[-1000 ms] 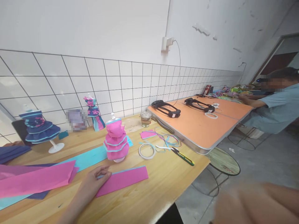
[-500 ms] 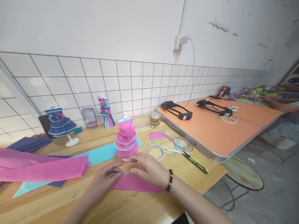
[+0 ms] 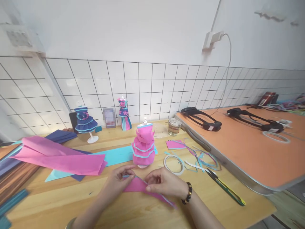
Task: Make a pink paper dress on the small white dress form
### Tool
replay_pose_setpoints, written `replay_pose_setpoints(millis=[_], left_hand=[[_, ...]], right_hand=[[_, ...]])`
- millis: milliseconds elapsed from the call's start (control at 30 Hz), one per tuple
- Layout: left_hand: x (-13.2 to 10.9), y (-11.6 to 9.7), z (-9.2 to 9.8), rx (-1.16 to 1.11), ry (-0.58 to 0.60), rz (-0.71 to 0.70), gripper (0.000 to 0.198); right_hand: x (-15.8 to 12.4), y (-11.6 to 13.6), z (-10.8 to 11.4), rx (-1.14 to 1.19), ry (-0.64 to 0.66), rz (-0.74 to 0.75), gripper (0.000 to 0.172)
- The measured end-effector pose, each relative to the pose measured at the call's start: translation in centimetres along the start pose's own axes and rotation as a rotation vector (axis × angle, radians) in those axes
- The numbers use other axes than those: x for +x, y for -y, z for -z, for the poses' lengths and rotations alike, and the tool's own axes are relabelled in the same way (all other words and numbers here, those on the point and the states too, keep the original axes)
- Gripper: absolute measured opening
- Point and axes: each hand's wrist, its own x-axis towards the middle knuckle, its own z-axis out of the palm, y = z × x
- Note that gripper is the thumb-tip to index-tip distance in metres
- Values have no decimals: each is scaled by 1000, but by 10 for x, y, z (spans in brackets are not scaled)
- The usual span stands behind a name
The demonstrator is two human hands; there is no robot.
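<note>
A pink paper strip [image 3: 135, 186] with a light-blue edge is held between both hands, just above the wooden table. My left hand [image 3: 119, 179] pinches its left part by the upper edge. My right hand [image 3: 164, 182], with a beaded bracelet at the wrist, grips the strip farther right, and the loose right end hangs down past the fingers. Directly behind the hands stands a small dress form [image 3: 144, 144] in a tiered pink dress with light-blue bands. A roll of white tape [image 3: 173, 164] lies right of it, beside yellow-green thread snips [image 3: 226, 187].
Pink sheets [image 3: 71, 159], a light-blue strip [image 3: 118, 156] and navy pieces lie left. Two more dressed forms, one navy [image 3: 85, 123], one multicoloured [image 3: 124, 115], stand by the wall. A glass [image 3: 174, 126] and ribbon scraps [image 3: 206, 159] are right. Black headsets [image 3: 202, 119] rest on the orange table [image 3: 247, 156].
The strip lay flat on the table; now both hands have lifted its upper edge, and the right hand has closed on it. The view has turned left.
</note>
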Motion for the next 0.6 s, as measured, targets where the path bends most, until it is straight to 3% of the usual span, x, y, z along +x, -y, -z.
replay_pose_setpoints(millis=[167, 300, 467, 600], left_hand=[[-1, -4, 0, 91, 4, -12, 38], [-1, -8, -3, 98, -2, 25, 46], [5, 1, 1, 69, -167, 76, 50], [11, 13, 12, 206, -292, 67, 47]], right_hand=[[-2, -13, -2, -155, 19, 20, 19], [4, -23, -2, -247, 2, 43, 21], [8, -23, -4, -270, -48, 53, 24], [9, -20, -4, -309, -82, 58, 23]])
